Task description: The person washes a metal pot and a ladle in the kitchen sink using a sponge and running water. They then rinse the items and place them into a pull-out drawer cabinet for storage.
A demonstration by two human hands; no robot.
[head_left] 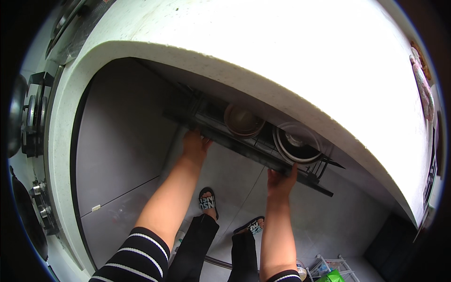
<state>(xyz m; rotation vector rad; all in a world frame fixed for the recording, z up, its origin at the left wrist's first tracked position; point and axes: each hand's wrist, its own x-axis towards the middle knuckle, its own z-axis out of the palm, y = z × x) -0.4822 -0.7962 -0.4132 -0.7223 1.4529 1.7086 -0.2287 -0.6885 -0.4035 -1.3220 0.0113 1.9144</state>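
Observation:
Below the countertop, a dark pull-out drawer [235, 144] stands part way out, slanting from upper left to lower right. My left hand [196, 142] grips the left part of its front panel, fingers curled at the edge. Further right, my right hand [282, 181] holds the same panel, with the thumb over the top and the other fingers partly hidden. Inside the drawer sit a brownish round bowl [243, 123] and a round pot or bowl with a pale rim [300, 159]. The counter hides the back of the drawer.
A white curved countertop [263, 47] overhangs the drawer. Grey cabinet fronts [117, 141] are on the left, beside a gas stove burner [35, 115] with pans. My sandalled feet [207, 199] stand on grey floor tiles. A white rack [345, 268] with a green package [331, 276] is at the lower right.

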